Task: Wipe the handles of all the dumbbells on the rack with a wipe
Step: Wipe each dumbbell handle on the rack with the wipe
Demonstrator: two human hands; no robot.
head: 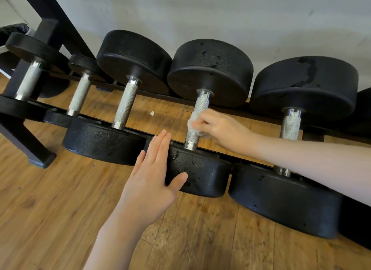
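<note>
Head view: the left hand (154,169) lies nearest the camera, open and flat, fingers straight, pressed against the near weight head (200,173) of the fourth dumbbell from the rack's left end. The right hand (218,129) is closed on a white wipe (192,125), wrapped around that dumbbell's knurled handle (197,117) at mid-length. The dumbbell spans the rack's (26,133) front and rear rails (wooden floor (60,199) below). Neighbouring handles (125,105) stand bare.
</note>
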